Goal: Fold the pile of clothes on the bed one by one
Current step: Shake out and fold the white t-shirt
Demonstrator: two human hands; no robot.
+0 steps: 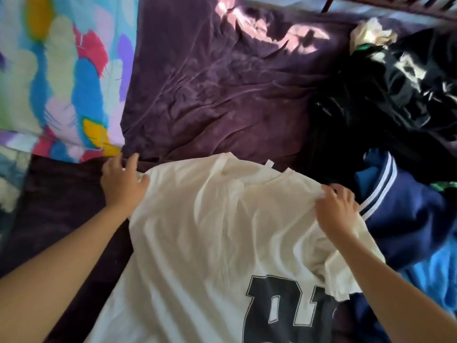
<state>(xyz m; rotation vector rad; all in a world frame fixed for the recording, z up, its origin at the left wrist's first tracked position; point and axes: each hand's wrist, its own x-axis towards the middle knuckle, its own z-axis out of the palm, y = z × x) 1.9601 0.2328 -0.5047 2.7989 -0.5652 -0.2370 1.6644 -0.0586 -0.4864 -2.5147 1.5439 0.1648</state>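
The white T-shirt [222, 231] lies spread on the bed, print up, still wrinkled across the chest. The hands are well apart at its shoulders. The right hand [337, 212] pinches a bunch of cloth, and the left hand [122, 186] has its thumb on the shoulder edge, though I cannot tell if it grips. The right sleeve lies over a navy top [408, 214] at the edge of the pile [385, 100], so a fold made now would likely come out lopsided or drag that top along. The wrinkles may get creased in. Beyond is the rumpled purple sheet [210, 95].
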